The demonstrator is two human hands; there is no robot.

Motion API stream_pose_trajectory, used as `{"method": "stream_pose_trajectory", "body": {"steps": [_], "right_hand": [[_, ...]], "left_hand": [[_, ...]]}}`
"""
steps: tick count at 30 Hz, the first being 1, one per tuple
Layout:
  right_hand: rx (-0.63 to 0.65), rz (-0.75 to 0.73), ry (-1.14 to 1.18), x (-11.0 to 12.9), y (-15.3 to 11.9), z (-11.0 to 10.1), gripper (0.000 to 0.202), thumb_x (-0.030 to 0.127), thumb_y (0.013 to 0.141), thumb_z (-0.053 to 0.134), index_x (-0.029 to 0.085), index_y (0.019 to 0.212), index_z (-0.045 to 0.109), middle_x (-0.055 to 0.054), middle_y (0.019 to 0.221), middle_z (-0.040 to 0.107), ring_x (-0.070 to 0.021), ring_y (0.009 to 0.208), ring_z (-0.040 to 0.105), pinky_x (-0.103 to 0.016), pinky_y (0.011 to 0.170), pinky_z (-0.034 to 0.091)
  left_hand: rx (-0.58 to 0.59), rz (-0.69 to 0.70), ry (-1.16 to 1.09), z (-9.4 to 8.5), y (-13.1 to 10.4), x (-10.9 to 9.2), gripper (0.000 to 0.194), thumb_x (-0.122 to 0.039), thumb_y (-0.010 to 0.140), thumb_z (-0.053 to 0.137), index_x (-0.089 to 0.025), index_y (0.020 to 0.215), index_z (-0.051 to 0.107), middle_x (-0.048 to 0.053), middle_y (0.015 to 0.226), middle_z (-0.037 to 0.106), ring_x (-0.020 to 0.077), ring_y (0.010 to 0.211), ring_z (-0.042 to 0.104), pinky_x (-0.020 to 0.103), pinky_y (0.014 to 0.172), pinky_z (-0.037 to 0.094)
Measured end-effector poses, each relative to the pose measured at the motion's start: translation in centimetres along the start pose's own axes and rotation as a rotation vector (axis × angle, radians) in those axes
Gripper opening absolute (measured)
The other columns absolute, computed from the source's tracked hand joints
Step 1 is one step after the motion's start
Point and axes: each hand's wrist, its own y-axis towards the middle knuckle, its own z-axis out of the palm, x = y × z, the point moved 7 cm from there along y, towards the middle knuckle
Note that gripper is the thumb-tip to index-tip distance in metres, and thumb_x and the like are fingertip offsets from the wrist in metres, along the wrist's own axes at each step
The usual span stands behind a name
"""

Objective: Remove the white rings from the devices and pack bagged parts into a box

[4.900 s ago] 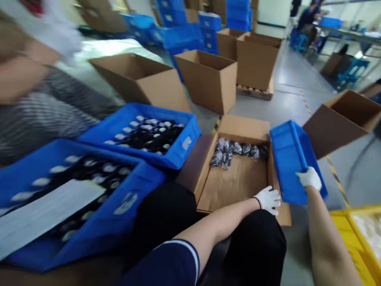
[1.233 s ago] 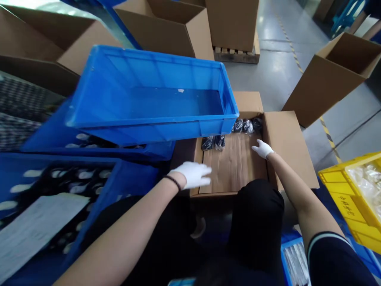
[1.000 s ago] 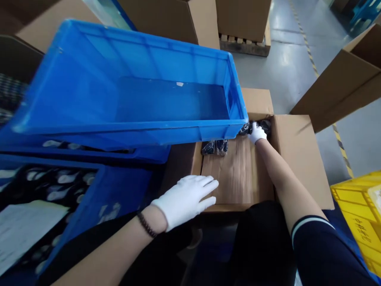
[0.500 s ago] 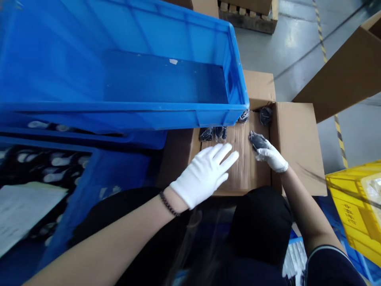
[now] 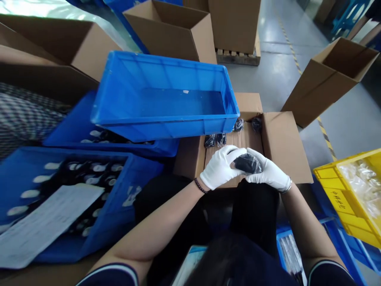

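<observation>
Between my two white-gloved hands is a dark, rounded item in clear plastic wrap (image 5: pixel 248 163); its exact kind does not show. My left hand (image 5: pixel 222 167) closes on its left end, fingers over the top and thumb side below. On the right end, my right hand (image 5: pixel 269 171) grips it too. Both hands hover above an open cardboard box (image 5: pixel 208 156) in front of my knees. Inside that box lie several similar wrapped dark items (image 5: pixel 221 139) along its far and left sides. Part of the box is hidden under a blue crate.
A large blue crate (image 5: pixel 166 124) overlaps the box's far left. Left of me, another blue crate (image 5: pixel 119 222) holds dark items with white ends and a paper sheet (image 5: pixel 53 218). A yellow crate (image 5: pixel 342 198) with clear bags stands right. Tall cartons (image 5: pixel 330 79) stand beyond.
My left hand has moved right and closed on the wrapped item, which my right hand held alone before. The view has drawn back, showing more crates and cartons.
</observation>
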Motion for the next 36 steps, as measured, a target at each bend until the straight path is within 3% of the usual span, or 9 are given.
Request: {"method": "stream_pose_trajectory", "body": {"steps": [7, 13, 15, 18, 20, 25, 29, 33, 36], "right_hand": [[-0.132, 0.038, 0.015, 0.4, 0.3, 2.3, 0.091, 0.024, 0.062, 0.086, 0.028, 0.143, 0.043, -0.006, 0.138, 0.057, -0.0283, 0.127, 0.052, -0.048, 0.11, 0.042], [-0.301, -0.029, 0.08, -1.6, 1.0, 2.4, 0.087, 0.024, 0.064, 0.08, 0.028, 0.142, 0.044, -0.003, 0.136, 0.058, -0.0253, 0.126, 0.054, -0.046, 0.113, 0.038], [-0.322, -0.073, 0.056, -1.6, 1.1, 2.4, 0.083, 0.026, 0.065, 0.079, 0.029, 0.141, 0.045, -0.004, 0.136, 0.057, -0.0245, 0.127, 0.052, -0.044, 0.113, 0.039], [-0.333, -0.119, 0.054, -0.9, 1.1, 2.7, 0.073, 0.034, 0.069, 0.079, 0.027, 0.135, 0.049, -0.006, 0.135, 0.059, -0.0248, 0.125, 0.054, -0.045, 0.111, 0.041], [-0.318, -0.131, 0.071, -0.4, 1.0, 3.1, 0.067, 0.038, 0.071, 0.08, 0.024, 0.13, 0.052, -0.007, 0.131, 0.061, -0.0252, 0.12, 0.058, -0.046, 0.11, 0.043], [-0.352, -0.091, 0.051, -0.4, 0.8, 3.0, 0.061, 0.041, 0.066, 0.084, 0.022, 0.119, 0.059, -0.006, 0.114, 0.07, -0.0253, 0.105, 0.065, -0.045, 0.097, 0.052], [-0.39, -0.064, -0.039, -0.9, 0.6, 2.3, 0.047, 0.045, 0.07, 0.081, 0.021, 0.106, 0.064, -0.005, 0.105, 0.071, -0.0241, 0.097, 0.066, -0.043, 0.092, 0.054], [-0.452, -0.102, -0.156, -1.0, 0.7, 1.7, 0.044, 0.045, 0.074, 0.077, 0.02, 0.107, 0.063, -0.007, 0.108, 0.067, -0.0242, 0.102, 0.063, -0.043, 0.097, 0.051], [-0.404, -0.121, -0.129, -1.4, 1.0, 2.0, 0.074, 0.037, 0.073, 0.077, 0.023, 0.138, 0.045, -0.008, 0.122, 0.062, -0.0248, 0.11, 0.061, -0.043, 0.101, 0.05]], "left_hand": [[-0.116, -0.056, -0.068, -2.2, -1.5, 0.5, 0.057, -0.041, 0.068, 0.083, -0.018, 0.116, 0.062, 0.009, 0.107, 0.064, 0.0225, 0.101, 0.064, 0.04, 0.093, 0.053], [-0.126, -0.126, 0.067, -2.0, -2.5, 0.8, 0.038, -0.021, 0.08, 0.07, -0.018, 0.116, 0.063, 0.009, 0.105, 0.065, 0.0231, 0.1, 0.064, 0.041, 0.093, 0.053], [-0.098, -0.178, 0.058, -1.5, -2.8, 1.1, 0.047, -0.026, 0.08, 0.071, -0.018, 0.125, 0.059, 0.011, 0.112, 0.063, 0.025, 0.108, 0.062, 0.043, 0.097, 0.051], [-0.06, -0.208, -0.081, -1.1, -3.2, 0.9, 0.079, -0.036, 0.079, 0.073, -0.018, 0.146, 0.037, 0.017, 0.136, 0.051, 0.0271, 0.128, 0.051, 0.044, 0.107, 0.045], [-0.037, -0.229, -0.174, -1.0, -3.3, 0.7, 0.083, -0.034, 0.082, 0.068, -0.018, 0.152, 0.026, 0.018, 0.145, 0.044, 0.0265, 0.134, 0.045, 0.044, 0.111, 0.041], [0.097, -0.473, -0.445, -0.1, -3.3, 1.9, 0.055, -0.032, 0.084, 0.064, -0.016, 0.135, 0.05, 0.012, 0.132, 0.06, 0.025, 0.122, 0.058, 0.042, 0.109, 0.043], [0.177, -0.686, -0.691, 1.6, -3.9, 3.3, 0.054, -0.028, 0.072, 0.075, -0.011, 0.12, 0.057, 0.012, 0.114, 0.069, 0.0267, 0.109, 0.064, 0.044, 0.102, 0.048], [0.191, -0.676, -0.851, 2.6, -4.2, 3.3, 0.09, -0.02, 0.073, 0.069, -0.019, 0.152, 0.026, 0.012, 0.141, 0.053, 0.0258, 0.123, 0.057, 0.044, 0.106, 0.046], [0.175, -0.592, -0.728, 2.5, -4.1, 3.0, 0.101, -0.021, 0.077, 0.067, -0.024, 0.157, 0.006, 0.012, 0.158, 0.029, 0.0261, 0.136, 0.044, 0.042, 0.113, 0.039]]}}
